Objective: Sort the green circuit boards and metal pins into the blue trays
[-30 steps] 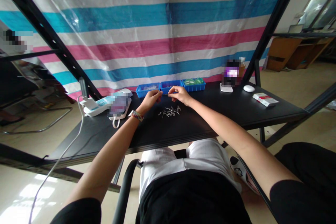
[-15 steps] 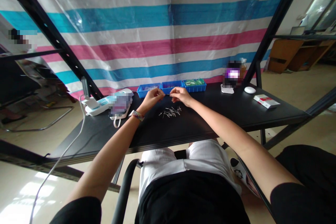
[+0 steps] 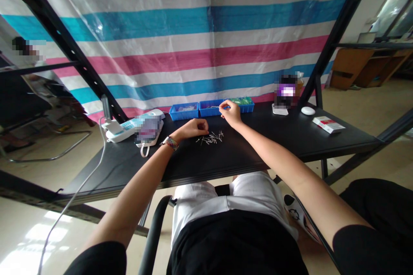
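My right hand (image 3: 231, 113) is raised in front of the middle and right blue bins, its thumb and forefinger pinching a thin pale stick-like piece (image 3: 213, 106) that points left. Lower down, my left hand (image 3: 194, 128) is close over the black tabletop with its fingers curled together. Whatever its fingertips hold, if anything, is too small to see. Just right of those fingertips lies a loose pile of thin whitish stick-like pieces (image 3: 211, 139). Behind the hands is a row of blue bins: the left bin (image 3: 183, 116) holds clear plastic, the middle bin (image 3: 206, 113) dark small parts, the right bin (image 3: 248, 108) green items.
A white power strip (image 3: 121, 133) with a plugged-in cable and a device with a white strap (image 3: 144, 150) lie on the left. At right are a white rounded object (image 3: 307, 111), a red and white box (image 3: 328, 124) and a blurred bottle. A striped sheet (image 3: 206, 43) hangs behind.
My hands have moved apart. The right hand went slightly right and up with the thin stick-like piece, while the left dropped toward the pile on the table.
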The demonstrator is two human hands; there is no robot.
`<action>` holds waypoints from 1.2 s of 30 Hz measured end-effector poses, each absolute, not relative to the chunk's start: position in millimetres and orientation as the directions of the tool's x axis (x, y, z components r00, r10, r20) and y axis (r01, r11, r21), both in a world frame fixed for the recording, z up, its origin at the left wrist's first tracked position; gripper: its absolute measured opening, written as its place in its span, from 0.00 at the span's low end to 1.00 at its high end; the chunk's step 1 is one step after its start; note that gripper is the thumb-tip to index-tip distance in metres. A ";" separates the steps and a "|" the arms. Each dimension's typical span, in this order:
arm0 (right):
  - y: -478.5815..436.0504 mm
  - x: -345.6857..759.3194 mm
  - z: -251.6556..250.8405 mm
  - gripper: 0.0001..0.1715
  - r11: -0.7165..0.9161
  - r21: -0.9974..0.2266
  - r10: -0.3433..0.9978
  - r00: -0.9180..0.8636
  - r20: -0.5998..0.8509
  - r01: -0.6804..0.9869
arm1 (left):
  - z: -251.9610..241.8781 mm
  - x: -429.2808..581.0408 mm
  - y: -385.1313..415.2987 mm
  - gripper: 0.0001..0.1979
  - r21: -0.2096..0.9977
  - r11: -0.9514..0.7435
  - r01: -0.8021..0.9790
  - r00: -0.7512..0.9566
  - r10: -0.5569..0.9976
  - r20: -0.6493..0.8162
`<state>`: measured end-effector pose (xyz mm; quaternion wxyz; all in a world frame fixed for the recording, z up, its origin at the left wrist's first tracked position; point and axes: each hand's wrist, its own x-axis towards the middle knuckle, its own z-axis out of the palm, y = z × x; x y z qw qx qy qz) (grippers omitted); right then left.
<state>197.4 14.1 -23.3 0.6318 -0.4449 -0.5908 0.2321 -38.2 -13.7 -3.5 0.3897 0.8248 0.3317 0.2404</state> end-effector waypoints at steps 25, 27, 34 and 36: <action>38.6 223.6 -21.8 0.12 0.497 -0.533 0.670 0.087 0.737 0.684 | -4.4 -39.8 -11.2 0.11 0.806 -0.471 0.357 0.605 0.775 0.185; 34.0 223.2 -19.4 0.13 0.521 -0.537 0.668 0.075 0.741 0.664 | -4.8 -38.8 -10.7 0.14 0.840 -0.442 0.313 0.571 0.795 0.205; 2.8 197.7 -14.9 0.12 0.590 -0.707 0.802 -0.180 0.569 0.390 | 4.2 -35.9 -18.3 0.21 0.872 -0.440 0.215 0.410 0.851 0.328; -4.0 187.2 -14.6 0.17 0.555 -0.775 0.828 -0.282 0.484 0.302 | 7.2 -36.6 -19.6 0.21 0.873 -0.441 0.206 0.357 0.865 0.353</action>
